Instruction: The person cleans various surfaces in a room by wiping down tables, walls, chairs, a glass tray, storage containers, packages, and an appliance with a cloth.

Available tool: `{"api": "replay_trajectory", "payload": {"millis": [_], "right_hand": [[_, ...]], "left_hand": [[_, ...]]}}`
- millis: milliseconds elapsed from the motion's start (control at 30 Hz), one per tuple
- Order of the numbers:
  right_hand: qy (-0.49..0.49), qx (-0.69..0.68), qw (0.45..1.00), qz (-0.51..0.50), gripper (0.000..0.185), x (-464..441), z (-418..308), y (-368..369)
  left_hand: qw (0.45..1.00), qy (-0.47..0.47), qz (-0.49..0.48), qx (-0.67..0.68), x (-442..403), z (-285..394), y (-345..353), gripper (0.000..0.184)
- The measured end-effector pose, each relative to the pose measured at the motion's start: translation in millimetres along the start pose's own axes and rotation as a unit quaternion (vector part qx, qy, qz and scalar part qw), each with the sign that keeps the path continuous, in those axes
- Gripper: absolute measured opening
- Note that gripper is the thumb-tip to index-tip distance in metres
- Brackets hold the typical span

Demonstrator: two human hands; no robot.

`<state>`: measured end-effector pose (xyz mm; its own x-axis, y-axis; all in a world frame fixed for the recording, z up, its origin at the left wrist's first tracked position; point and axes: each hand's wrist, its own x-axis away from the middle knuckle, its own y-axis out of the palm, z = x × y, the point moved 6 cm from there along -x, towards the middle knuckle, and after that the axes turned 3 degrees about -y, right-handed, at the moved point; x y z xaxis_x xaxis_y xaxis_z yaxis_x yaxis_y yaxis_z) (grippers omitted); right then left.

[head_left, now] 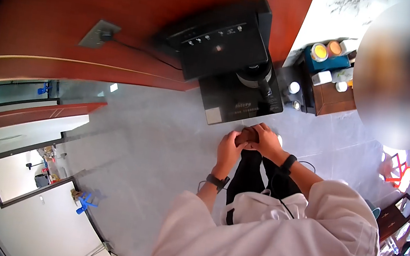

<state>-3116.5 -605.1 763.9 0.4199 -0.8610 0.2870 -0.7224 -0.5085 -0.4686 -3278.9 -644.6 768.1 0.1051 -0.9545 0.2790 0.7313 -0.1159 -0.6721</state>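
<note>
A small dark-brown rounded object [247,135] is held between my two hands, in front of my body. My left hand [230,144] has its fingers closed on the near-left side of it. From the right, my right hand [267,142] grips the same object, fingers curled over it. The fingers cover part of it, so its exact kind is unclear. Just beyond my hands stands a black appliance [223,52] with a row of marked controls. A kettle [254,77] with a dark handle sits on its black glossy top [239,106].
A power cord [147,54] runs from a wall socket [100,34] to the appliance. At the right, a small brown cabinet [332,100] bears jars and boxes. A blue stool [84,203] and a red-orange stool [405,174] stand farther off on the grey floor [142,161].
</note>
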Motion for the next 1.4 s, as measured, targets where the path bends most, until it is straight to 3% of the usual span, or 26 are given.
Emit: {"api": "replay_trajectory", "payload": {"millis": [133, 333, 567, 800, 867, 967, 1233, 1400], "right_hand": [[-0.123, 0.002, 0.99, 0.069, 0.059, 2, -81, -55], [-0.26, 0.035, 0.949, 0.175, 0.067, -53, -184, -92], [-0.244, 0.111, 0.941, 0.207, 0.064, -129, -217, -82], [-0.17, 0.229, 0.917, 0.278, 0.066, -133, -181, -124], [-0.135, 0.212, 0.92, 0.302, 0.049, -126, -164, -142], [-0.103, 0.214, 0.918, 0.318, 0.058, -120, -151, -157], [-0.154, 0.241, 0.92, 0.266, 0.06, -149, -180, -117], [-0.207, 0.225, 0.931, 0.199, 0.065, -177, -197, -84]], "left_hand": [[0.994, 0.033, 0.08, 0.067, 11, 70, -66, 0.04], [0.97, 0.103, 0.208, 0.069, -32, 112, -156, 0.045], [0.961, 0.153, 0.229, 0.029, -111, 100, -194, 0.046], [0.96, 0.233, 0.136, 0.072, -159, 138, -155, 0.041], [0.966, 0.235, 0.096, 0.046, -174, 148, -132, 0.041], [0.959, 0.266, 0.092, 0.025, -181, 168, -118, 0.042], [0.976, 0.184, 0.115, -0.007, -171, 126, -161, 0.042], [0.968, 0.139, 0.209, 0.018, -162, 90, -186, 0.04]]}}
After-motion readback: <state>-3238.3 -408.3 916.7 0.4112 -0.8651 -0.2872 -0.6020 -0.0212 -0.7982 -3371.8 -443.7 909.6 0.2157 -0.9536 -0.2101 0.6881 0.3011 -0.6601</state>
